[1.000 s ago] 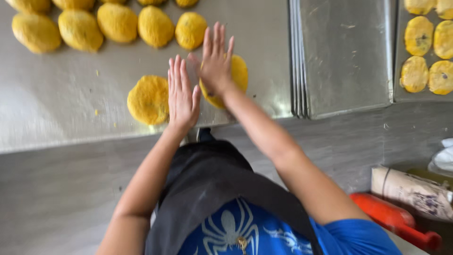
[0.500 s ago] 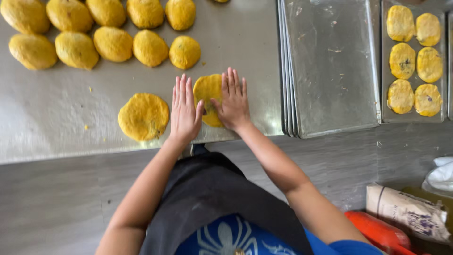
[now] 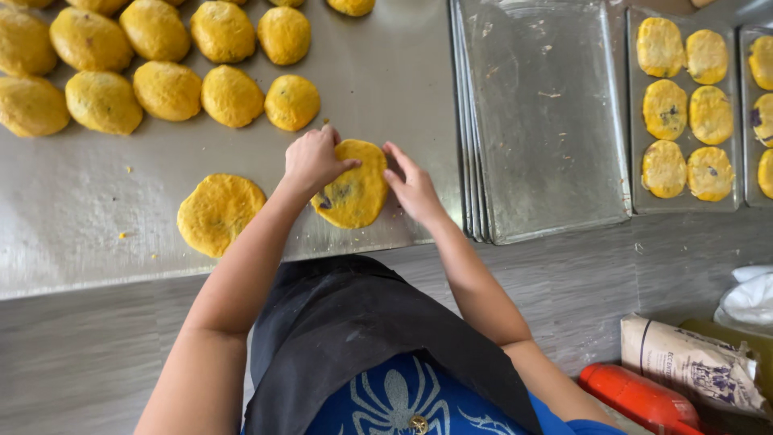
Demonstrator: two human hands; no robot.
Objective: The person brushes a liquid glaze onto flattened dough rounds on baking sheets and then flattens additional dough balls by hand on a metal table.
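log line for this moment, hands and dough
left hand on flattened dough disc | right hand at its edge | steel table

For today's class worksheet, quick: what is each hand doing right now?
Left hand: curled over the left edge of the flattened yellow dough disc.
Right hand: open, fingertips on its right edge.

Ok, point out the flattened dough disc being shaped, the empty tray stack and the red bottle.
flattened dough disc (image 3: pixel 358 189), head view, its centre
empty tray stack (image 3: pixel 547 121), head view, top tray's bare floor
red bottle (image 3: pixel 636 396), head view, its body
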